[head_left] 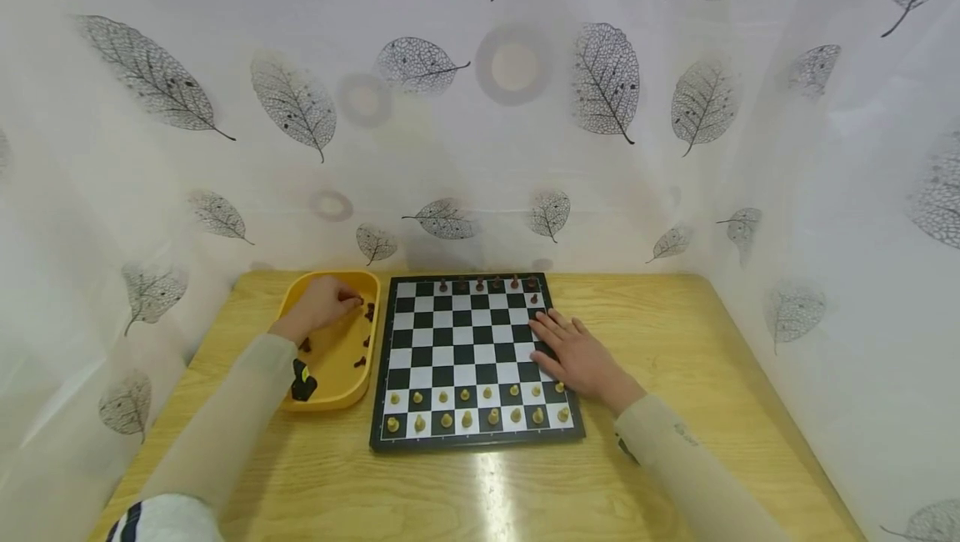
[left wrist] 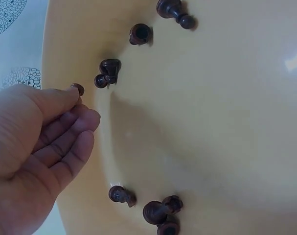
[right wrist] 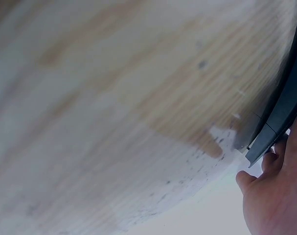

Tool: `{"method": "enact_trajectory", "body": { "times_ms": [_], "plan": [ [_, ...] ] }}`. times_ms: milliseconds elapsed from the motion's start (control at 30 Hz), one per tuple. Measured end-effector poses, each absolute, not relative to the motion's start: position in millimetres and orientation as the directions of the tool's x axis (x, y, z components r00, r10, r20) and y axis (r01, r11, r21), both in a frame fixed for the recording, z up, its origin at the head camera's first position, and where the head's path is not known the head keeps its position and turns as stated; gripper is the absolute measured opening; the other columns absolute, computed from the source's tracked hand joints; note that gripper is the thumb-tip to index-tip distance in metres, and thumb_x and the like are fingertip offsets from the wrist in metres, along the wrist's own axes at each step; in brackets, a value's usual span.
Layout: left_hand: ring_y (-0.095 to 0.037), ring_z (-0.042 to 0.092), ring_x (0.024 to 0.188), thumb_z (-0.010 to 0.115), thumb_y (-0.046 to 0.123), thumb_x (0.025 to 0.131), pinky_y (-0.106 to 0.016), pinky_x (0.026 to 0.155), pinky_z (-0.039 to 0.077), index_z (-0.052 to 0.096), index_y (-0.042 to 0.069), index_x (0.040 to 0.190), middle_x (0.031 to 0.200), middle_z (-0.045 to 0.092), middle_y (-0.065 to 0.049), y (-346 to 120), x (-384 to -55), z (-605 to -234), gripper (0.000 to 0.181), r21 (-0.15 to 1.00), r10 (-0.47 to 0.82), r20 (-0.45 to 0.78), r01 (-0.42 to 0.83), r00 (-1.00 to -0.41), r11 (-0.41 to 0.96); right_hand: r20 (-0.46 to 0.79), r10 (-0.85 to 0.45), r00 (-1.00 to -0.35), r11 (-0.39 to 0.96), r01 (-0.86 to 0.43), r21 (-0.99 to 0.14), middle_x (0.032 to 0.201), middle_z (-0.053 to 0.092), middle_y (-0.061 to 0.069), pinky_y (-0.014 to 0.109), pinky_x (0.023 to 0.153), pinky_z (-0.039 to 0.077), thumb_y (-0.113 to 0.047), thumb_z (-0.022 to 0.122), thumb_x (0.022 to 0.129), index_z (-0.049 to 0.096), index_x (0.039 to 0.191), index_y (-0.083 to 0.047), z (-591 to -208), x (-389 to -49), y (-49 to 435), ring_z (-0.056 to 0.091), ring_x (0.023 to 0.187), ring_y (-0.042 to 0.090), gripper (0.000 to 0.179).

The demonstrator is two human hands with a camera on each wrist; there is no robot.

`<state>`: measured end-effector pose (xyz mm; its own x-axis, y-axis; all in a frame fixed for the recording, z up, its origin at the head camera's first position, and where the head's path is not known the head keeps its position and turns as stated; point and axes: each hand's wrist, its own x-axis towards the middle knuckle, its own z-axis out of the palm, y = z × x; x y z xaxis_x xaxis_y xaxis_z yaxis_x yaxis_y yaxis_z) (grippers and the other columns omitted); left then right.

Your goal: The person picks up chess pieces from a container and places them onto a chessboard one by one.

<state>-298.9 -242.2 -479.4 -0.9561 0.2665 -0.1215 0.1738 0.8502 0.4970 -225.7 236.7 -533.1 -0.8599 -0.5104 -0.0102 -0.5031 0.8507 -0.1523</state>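
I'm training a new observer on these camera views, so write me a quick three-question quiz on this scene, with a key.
1. True or false: the light pieces stand in two rows along the side of the chessboard nearest the person.

2. What is the left hand pinching over the yellow tray?
A) a light piece
B) a dark piece
C) nothing

3. Fill in the blank: the right hand rests at the chessboard's ____ edge, as the person sees it.

Key: 1. True. 2. B. 3. Right.
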Motion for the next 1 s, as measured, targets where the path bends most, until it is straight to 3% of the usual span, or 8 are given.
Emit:
{"method": "enact_trajectory", "body": {
  "times_ms": [267,533,767,1000],
  "plan": [
    [-0.023,0.068,0.083,0.069,0.021,0.102,-0.043,0.083,0.061,0.078,-0.001,0.110,0.103,0.079,-0.016,-243.3,-299.8,-478.6,0.025,0.478,0.244,-0.073,0.181,-0.967,0.859,-0.007,-0.513,-0.858,0.848,-0.506,-0.155,0.173,0.032,0.006,0.060,0.129,0.023,-0.059,0.037,0.110,0.035,0.166,-0.017,-534.1,-225.3,237.2,0.023,0.162,0.033,0.070],
    [-0.030,0.068,0.092,0.071,0.009,0.097,-0.046,0.085,0.061,0.074,-0.001,0.107,0.105,0.075,-0.020,-245.5,-301.0,-480.6,0.015,0.550,0.232,0.026,0.208,-0.972,0.809,-0.009,-0.514,-0.858,0.849,-0.507,-0.153,0.173,0.032,0.006,0.060,0.130,0.022,-0.059,0.036,0.110,0.035,0.166,-0.017,-536.6,-226.2,238.3,0.023,0.163,0.033,0.070],
    [-0.033,0.069,0.094,0.070,0.006,0.097,-0.048,0.086,0.061,0.073,-0.006,0.111,0.105,0.074,-0.022,-243.7,-299.4,-477.2,0.019,0.566,0.230,0.049,0.217,-0.972,0.796,0.001,-0.520,-0.854,0.846,-0.515,-0.136,0.173,0.032,0.007,0.060,0.129,0.023,-0.059,0.036,0.110,0.034,0.166,-0.016,-533.7,-226.0,238.0,0.023,0.162,0.033,0.070],
    [-0.035,0.066,0.098,0.068,0.010,0.100,-0.051,0.091,0.058,0.073,-0.003,0.114,0.110,0.074,-0.023,-239.1,-297.3,-473.6,0.020,0.558,0.209,0.079,0.217,-0.975,0.801,0.004,-0.521,-0.854,0.845,-0.516,-0.138,0.172,0.033,0.007,0.060,0.129,0.025,-0.058,0.038,0.110,0.036,0.165,-0.016,-532.6,-225.8,237.9,0.025,0.162,0.033,0.070]
  ]
}}
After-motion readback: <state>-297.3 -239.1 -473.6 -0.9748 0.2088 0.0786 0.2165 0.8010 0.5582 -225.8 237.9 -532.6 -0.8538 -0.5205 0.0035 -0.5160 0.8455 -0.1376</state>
